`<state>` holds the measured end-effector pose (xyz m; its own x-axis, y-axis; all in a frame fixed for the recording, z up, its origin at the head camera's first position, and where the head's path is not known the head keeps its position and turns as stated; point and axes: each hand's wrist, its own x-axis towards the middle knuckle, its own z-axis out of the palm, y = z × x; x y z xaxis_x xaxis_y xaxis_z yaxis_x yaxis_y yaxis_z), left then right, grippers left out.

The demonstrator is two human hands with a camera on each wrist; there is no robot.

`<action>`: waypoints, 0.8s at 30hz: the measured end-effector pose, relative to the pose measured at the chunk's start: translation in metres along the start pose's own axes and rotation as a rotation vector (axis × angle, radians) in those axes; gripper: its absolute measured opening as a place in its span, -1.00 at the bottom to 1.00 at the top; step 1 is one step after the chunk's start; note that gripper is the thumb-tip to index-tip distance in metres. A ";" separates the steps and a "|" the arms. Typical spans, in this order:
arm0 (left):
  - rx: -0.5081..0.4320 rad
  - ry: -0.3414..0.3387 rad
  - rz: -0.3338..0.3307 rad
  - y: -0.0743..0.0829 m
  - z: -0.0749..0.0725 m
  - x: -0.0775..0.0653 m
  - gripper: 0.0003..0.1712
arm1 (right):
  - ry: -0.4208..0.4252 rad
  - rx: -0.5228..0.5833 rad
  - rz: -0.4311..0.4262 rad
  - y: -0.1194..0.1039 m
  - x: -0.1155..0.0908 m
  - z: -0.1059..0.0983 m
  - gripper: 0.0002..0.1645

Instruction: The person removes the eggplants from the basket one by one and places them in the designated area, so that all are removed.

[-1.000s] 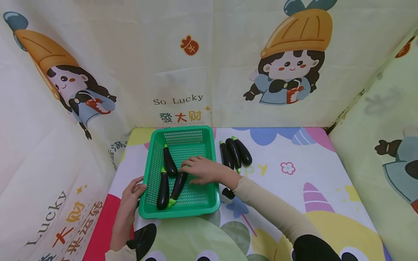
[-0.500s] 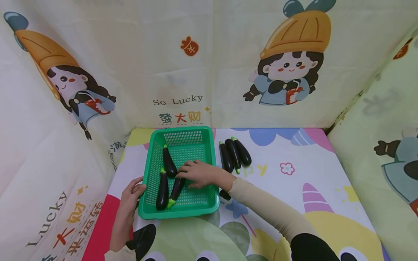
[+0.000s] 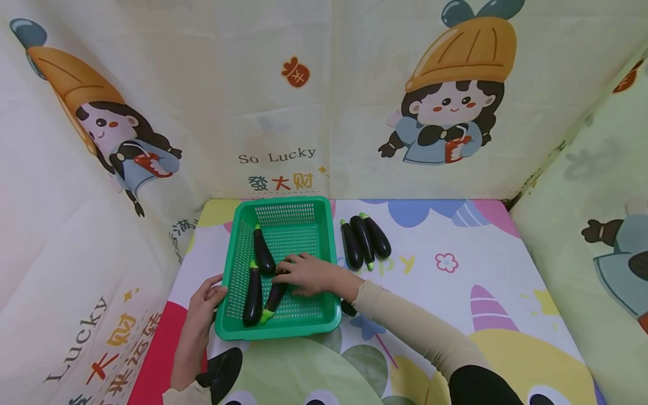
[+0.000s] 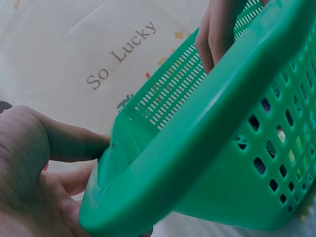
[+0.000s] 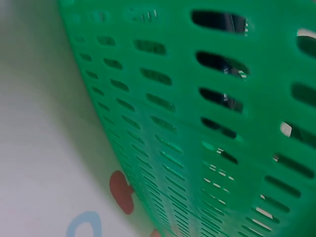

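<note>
A green plastic basket (image 3: 278,333) with slotted walls sits on the table, holding three dark eggplants. My left hand (image 3: 199,306) grips its left rim; the left wrist view shows the thumb (image 4: 79,143) on top at a corner. Inside the basket, my right hand (image 3: 311,275) holds the blunt end of the nearest eggplant to it (image 3: 275,298), whose green stem points toward me. That upper end is hidden under the fingers. To the left lie another eggplant (image 3: 252,298) and, farther back, a third eggplant (image 3: 263,253). In the right wrist view, the basket's wall (image 5: 173,108) blocks sight of the hand.
Three more eggplants (image 3: 363,242) lie side by side on the table, right of the basket. A patterned cloth (image 3: 430,292) covers the tabletop. Printed white sheets (image 3: 354,112) enclose the back and both sides.
My right hand has shifted slightly left and toward me, and its fingers now cover more of the eggplant's blunt end. The left hand and basket stay in place.
</note>
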<state>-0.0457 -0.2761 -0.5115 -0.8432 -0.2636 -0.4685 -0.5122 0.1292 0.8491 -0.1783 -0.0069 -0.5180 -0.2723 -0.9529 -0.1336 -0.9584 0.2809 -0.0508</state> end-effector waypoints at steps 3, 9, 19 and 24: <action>-0.001 -0.001 0.003 0.000 0.000 0.000 -0.36 | 0.014 -0.016 0.007 -0.001 0.000 0.002 -0.30; 0.002 -0.005 0.004 0.000 0.000 0.000 -0.36 | 0.026 -0.029 0.025 -0.002 -0.002 0.003 -0.36; 0.011 0.008 0.013 0.000 0.001 -0.001 -0.38 | 0.081 -0.071 0.039 -0.004 -0.003 0.006 -0.58; 0.004 0.007 0.010 0.000 0.001 -0.001 -0.36 | 0.098 -0.062 0.027 -0.004 -0.003 0.006 -0.61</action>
<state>-0.0448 -0.2750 -0.5106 -0.8471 -0.2691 -0.4584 -0.5045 0.1356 0.8527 -0.1727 -0.0046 -0.5237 -0.3021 -0.9526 -0.0362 -0.9533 0.3018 0.0136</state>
